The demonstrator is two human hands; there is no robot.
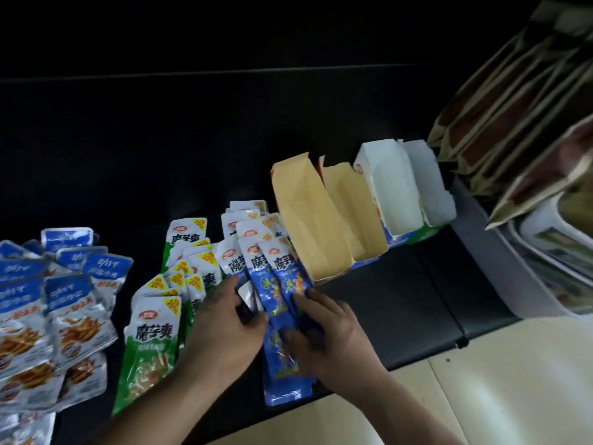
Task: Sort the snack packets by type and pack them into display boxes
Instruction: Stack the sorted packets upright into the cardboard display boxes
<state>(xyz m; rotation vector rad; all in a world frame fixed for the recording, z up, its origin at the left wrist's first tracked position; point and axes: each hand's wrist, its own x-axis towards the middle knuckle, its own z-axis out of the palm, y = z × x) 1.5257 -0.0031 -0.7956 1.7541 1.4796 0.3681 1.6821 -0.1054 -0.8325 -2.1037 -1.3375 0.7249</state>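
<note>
We cannot read the small print on any packet, and blur smears the fingertips of our right hand [327, 332]. Far left of the tan display box [308, 220], the silver-blue packets [64, 316] are cut off at the edge of view. Right of that box, the brown bags [513, 101] are blurred and also cut off.

The blue packets [282, 358] lie overlapped just in front of the box, slightly to its left. They are glossy, with white tops bearing a red logo and blue lower halves. Our left hand [224, 319] curls its fingers round the stack's left edge. Our right hand grips its right side, fingers bent over the top packet. Green packets [150, 342] lie further left of the box. A white display box [391, 194] stands just right of it.
</note>
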